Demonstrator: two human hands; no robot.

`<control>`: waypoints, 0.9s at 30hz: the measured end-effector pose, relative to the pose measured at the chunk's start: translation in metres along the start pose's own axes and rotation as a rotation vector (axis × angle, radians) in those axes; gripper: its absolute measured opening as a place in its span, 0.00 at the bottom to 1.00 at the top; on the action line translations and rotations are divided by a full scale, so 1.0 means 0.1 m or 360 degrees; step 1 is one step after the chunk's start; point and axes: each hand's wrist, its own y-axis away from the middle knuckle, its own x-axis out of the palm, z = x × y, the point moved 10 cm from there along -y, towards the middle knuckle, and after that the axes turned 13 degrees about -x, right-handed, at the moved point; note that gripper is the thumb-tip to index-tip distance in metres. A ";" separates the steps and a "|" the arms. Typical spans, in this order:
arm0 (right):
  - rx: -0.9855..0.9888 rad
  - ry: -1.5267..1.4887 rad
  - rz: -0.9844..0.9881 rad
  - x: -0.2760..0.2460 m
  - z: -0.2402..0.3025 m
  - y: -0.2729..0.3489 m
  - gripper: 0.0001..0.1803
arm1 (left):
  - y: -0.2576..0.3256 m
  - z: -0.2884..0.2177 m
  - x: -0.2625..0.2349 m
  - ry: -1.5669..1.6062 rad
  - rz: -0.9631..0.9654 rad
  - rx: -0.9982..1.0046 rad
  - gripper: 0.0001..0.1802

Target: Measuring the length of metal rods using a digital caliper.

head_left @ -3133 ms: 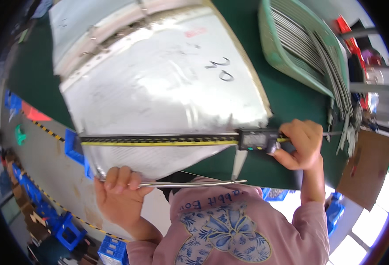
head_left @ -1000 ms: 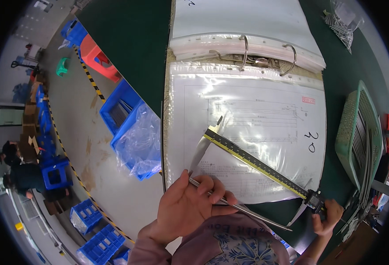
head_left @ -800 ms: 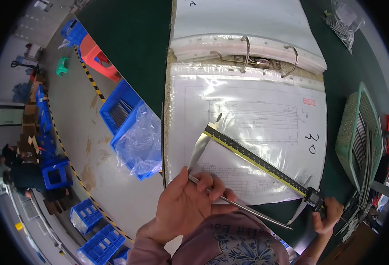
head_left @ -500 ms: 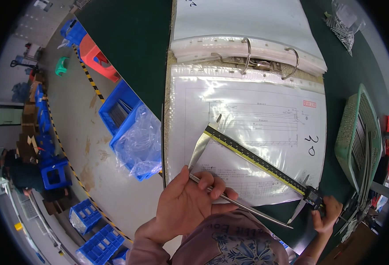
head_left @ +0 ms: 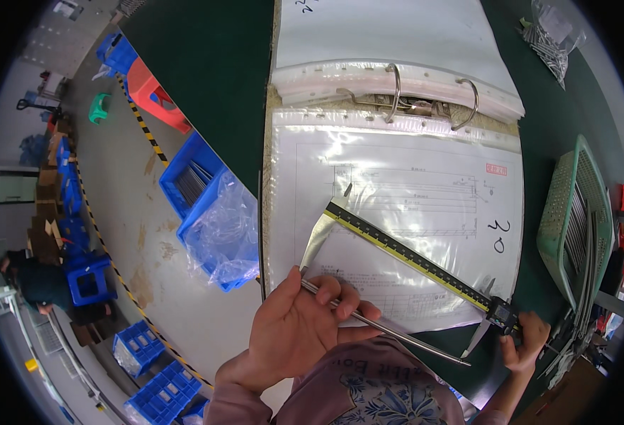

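Observation:
My left hand (head_left: 299, 334) holds a thin metal rod (head_left: 390, 331) that runs to the lower right, its near end pinched between thumb and fingers. My right hand (head_left: 523, 342) grips the sliding head of a long digital caliper (head_left: 411, 258). The caliper lies slanted across the page, its fixed jaws at the upper left just above the rod's end. Under both lies an open ring binder (head_left: 397, 191) with a technical drawing in a clear sleeve, on a dark green table (head_left: 213, 78).
A green plastic basket (head_left: 574, 212) with several metal rods stands at the right. A clear bag of small parts (head_left: 549, 35) lies at the top right. Left of the table, blue crates (head_left: 199, 191) and a plastic-lined bin stand on the floor. A person crouches at the far left (head_left: 36, 283).
Three seconds ago the caliper lay level across the binder's edge. Since then the view has swung over the open binder, and the caliper now slants across the page; over the last second little has moved.

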 end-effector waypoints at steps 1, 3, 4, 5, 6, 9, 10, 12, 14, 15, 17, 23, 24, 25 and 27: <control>-0.0005 -0.0012 -0.0010 0.00 0.01 -0.02 0.23 | 0.00 0.00 0.00 -0.0001 0.0000 0.0001 0.27; -0.0010 -0.0026 -0.0020 -0.01 0.02 -0.05 0.23 | -0.01 0.00 -0.01 0.0004 -0.0010 -0.0002 0.27; -0.0050 -0.0012 -0.0021 -0.02 0.05 -0.08 0.23 | 0.00 0.00 -0.01 0.0004 -0.0012 -0.0002 0.27; -0.0090 0.0000 -0.0022 -0.02 0.07 -0.10 0.23 | 0.01 0.01 -0.02 0.0010 -0.0029 -0.0008 0.27; -0.0090 -0.0002 -0.0021 -0.02 0.07 -0.09 0.23 | 0.02 0.03 -0.02 0.0015 -0.0047 -0.0014 0.27; -0.0119 0.0015 -0.0047 -0.04 0.09 -0.08 0.23 | 0.03 0.04 -0.03 0.0024 -0.0080 -0.0014 0.27; -0.0108 0.0010 -0.0050 -0.05 0.08 -0.07 0.23 | 0.02 0.04 -0.03 0.0022 -0.0077 -0.0019 0.27; -0.0084 0.0016 -0.0056 -0.07 0.08 -0.04 0.23 | 0.01 0.05 -0.02 0.0044 -0.0076 -0.0034 0.27; -0.0070 0.0032 0.0016 -0.05 0.08 -0.04 0.23 | 0.03 0.05 -0.02 0.0048 -0.0135 -0.0038 0.27; -0.0046 0.0050 0.0017 -0.03 0.06 -0.03 0.23 | 0.04 0.05 -0.06 0.0052 -0.0201 -0.0030 0.27; -0.0092 0.0070 -0.0021 -0.07 0.12 -0.05 0.24 | 0.03 0.02 -0.02 0.0053 -0.0070 -0.0018 0.27; 0.0016 0.0012 0.0016 -0.07 0.10 0.06 0.24 | -0.03 0.00 0.07 0.0018 0.0011 0.0003 0.27; 0.0008 0.0050 -0.0007 -0.09 0.11 0.08 0.24 | -0.05 0.00 0.08 0.0008 -0.0004 -0.0018 0.27; 0.0018 0.0047 -0.0008 -0.08 0.11 0.11 0.24 | -0.07 0.00 0.09 0.0003 -0.0010 -0.0026 0.27; 0.0178 -0.0036 -0.0004 -0.06 0.08 0.18 0.24 | -0.10 0.03 0.10 -0.0141 -0.0096 -0.0185 0.26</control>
